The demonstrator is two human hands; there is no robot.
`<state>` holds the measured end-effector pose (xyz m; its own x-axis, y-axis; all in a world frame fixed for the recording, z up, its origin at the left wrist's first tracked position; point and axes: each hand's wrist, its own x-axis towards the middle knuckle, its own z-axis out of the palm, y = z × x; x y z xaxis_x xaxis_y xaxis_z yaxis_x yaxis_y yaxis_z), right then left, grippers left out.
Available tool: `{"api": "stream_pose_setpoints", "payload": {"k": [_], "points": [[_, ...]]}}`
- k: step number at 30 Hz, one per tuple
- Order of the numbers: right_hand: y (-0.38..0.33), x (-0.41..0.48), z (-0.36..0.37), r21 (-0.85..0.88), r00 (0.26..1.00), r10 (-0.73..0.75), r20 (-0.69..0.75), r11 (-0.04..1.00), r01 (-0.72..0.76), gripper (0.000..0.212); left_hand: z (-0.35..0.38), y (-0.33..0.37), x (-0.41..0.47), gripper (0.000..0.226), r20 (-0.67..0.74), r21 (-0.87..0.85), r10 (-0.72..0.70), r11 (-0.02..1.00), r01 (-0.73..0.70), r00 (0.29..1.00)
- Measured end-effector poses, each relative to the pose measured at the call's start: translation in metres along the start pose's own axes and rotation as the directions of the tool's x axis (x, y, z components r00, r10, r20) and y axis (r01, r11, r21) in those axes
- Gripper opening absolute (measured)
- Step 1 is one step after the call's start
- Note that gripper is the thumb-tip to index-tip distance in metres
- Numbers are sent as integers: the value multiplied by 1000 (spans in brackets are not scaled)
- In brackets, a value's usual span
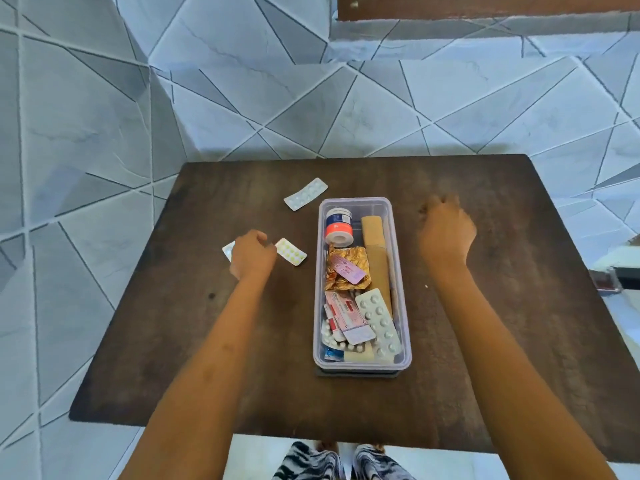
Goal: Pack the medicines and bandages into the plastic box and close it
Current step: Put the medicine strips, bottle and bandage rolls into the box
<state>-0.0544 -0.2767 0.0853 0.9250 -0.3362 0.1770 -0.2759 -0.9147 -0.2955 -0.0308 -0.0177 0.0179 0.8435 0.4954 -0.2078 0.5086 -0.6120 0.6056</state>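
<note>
A clear plastic box point(403, 292) stands open in the middle of the dark wooden table point(173, 341), sitting on a dark lid. Inside lie a white and orange tape roll point(338, 226), tan bandages point(375, 251), a gold foil pack point(346, 265) and several blister strips point(379, 320). Three strips remain on the table: a white one point(305, 194) beyond the box, a yellow-pill one point(291, 251), and a silver one point(228, 250) partly under my left hand point(251, 254). That hand hovers over them, fingers curled. My right hand point(446, 230) floats right of the box, loosely closed, nothing visible in it.
Grey tiled floor and steps surround the small table. A dark object point(613, 282) sits off the table's right edge. My feet point(343, 462) show under the near edge. Bare tabletop lies left and right of the box.
</note>
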Motion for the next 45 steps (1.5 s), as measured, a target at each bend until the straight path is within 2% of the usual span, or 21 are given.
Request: {"api": "stream_pose_setpoints", "payload": {"k": [3,5,9,11,14,16,18,20,22,23,25,28,30,32,35,39,42,45], "points": [[-28,3,4,187,999,-46,-30,981,50,22,-1,-10,21,51,52,124,-133,984,126,990],[-38,3,15,267,997,-74,-12,961,75,23,-1,-17,28,60,86,128,-199,974,187,976],[-41,-1,31,415,996,-65,59,909,35,23,7,-29,36,70,105,117,-182,978,170,978],[-39,-2,36,482,993,-42,111,876,-17,23,10,-30,40,70,89,39,-198,980,195,976],[-34,1,42,570,977,15,214,810,-138,24,9,-20,40,54,67,-179,-209,959,218,976],[-30,5,43,607,964,42,264,769,-200,23,4,-3,35,43,24,-300,-67,951,71,997],[-28,10,45,600,956,65,286,766,-232,21,0,18,29,36,59,-362,133,926,-102,989],[-28,15,44,582,953,93,289,773,-252,20,-2,40,21,33,211,-354,292,912,-206,933],[-28,19,43,567,956,93,276,788,-241,19,-2,61,7,33,407,-322,354,918,-230,842],[-27,21,44,554,960,73,270,803,-217,19,0,68,0,34,486,-291,375,921,-259,789],[-25,25,43,508,963,2,268,849,-143,23,7,78,-15,38,559,-154,436,891,-428,705],[-21,34,50,413,943,-117,310,910,-23,28,27,82,-20,30,568,111,474,766,-633,673],[-20,41,56,335,924,-186,333,940,68,27,38,83,-17,29,590,255,444,690,-677,674],[-20,46,61,258,908,-238,344,954,153,27,44,83,-19,32,589,336,405,664,-668,699],[-21,52,66,164,877,-340,339,939,301,26,52,81,-24,34,506,339,405,718,-608,761],[-20,52,76,87,814,-453,363,886,455,31,57,77,-34,36,436,356,431,724,-591,790],[-15,51,80,103,815,-469,341,880,463,33,46,76,-37,35,320,261,449,805,-533,834],[-19,53,75,156,834,-479,275,878,453,28,28,71,-30,24,141,106,430,889,-445,892]]}}
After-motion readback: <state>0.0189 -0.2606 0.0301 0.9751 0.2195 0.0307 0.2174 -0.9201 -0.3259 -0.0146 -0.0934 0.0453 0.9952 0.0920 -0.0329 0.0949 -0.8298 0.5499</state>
